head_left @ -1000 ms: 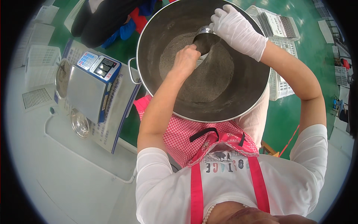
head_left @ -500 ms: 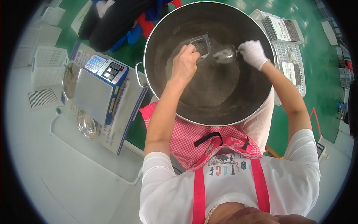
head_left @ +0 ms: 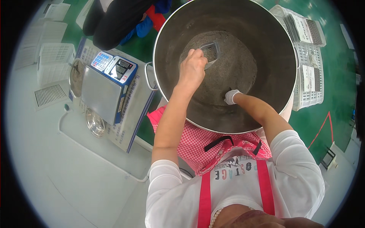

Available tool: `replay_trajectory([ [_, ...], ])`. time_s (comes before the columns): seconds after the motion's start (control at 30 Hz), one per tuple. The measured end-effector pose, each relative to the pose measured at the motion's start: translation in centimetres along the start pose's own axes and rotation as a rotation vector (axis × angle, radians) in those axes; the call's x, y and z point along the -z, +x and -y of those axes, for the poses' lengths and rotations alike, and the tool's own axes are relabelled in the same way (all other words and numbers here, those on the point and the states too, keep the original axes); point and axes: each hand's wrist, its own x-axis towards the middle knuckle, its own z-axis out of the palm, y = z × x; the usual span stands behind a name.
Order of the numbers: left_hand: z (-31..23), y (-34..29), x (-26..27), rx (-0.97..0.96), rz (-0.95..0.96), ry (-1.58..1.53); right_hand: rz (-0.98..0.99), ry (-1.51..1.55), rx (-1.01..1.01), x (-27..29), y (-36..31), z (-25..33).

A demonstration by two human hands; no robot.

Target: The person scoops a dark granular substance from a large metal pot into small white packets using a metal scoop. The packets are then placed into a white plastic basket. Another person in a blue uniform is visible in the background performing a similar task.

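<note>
"Where was the plastic bag (head_left: 216, 48)?"

"Inside the big metal pot (head_left: 276, 72), over the grey powder (head_left: 240, 62), with its mouth open."

"What held it?"

"The bare left hand (head_left: 193, 68). Its fingers were bent together and clamped on the bag's left side."

"And the right hand (head_left: 231, 97)?"

"That one wore a white glove and reached down to the near edge of the powder. Its fingers were out of sight, so I couldn't tell if they were apart or closed on something."

"What was around the pot?"

"On the left, a blue scale (head_left: 100, 93) with a flat metal plate, and a shiny bowl (head_left: 95, 123) just beside it. On the right, a white basket (head_left: 310, 100) with flat packets (head_left: 311, 78) in it. Past the scale, a person's dark trousers (head_left: 116, 22) showed."
</note>
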Motion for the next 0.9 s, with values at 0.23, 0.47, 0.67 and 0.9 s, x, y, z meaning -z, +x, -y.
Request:
replay_trajectory([
  [0.23, 1.5, -0.2, -0.9, 0.038, 0.031, 0.018, -0.750, 0.332, 0.563, 9.5, -12.7, -8.2],
  [0.47, -0.3, -0.6, 1.3, 0.007, -0.074, 0.031, -1.899, 0.840, -0.029, 8.0, -25.3, -27.5],
  [0.67, -2.0, -2.7, 14.9, 0.153, -0.247, -0.113, -1.410, 0.376, -0.526, -5.5, -17.6, -35.9],
  [0.9, 2.5, -7.6, 30.5, 0.504, -0.548, -0.038, -1.539, 0.301, -0.595, -9.2, -13.4, -38.5],
])
